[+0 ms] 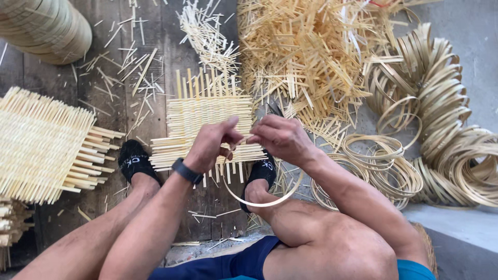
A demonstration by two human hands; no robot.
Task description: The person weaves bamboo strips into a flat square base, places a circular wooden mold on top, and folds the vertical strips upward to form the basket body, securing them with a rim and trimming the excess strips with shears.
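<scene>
My left hand (211,142) and my right hand (280,136) meet above a small woven bamboo mat (205,116) lying on the wooden floor. Both pinch the ends of a thin bamboo strip (265,202) that curves down in a loop over my right knee. A dark band sits on my left wrist (186,170). My feet in black socks (134,161) rest at the mat's near edge, one on each side.
A stack of woven mats (41,142) lies at left, a pile of loose bamboo slivers (306,46) at top, and many bamboo hoops (441,129) at right. A stack of round rims (46,26) sits top left. Cut scraps litter the planks.
</scene>
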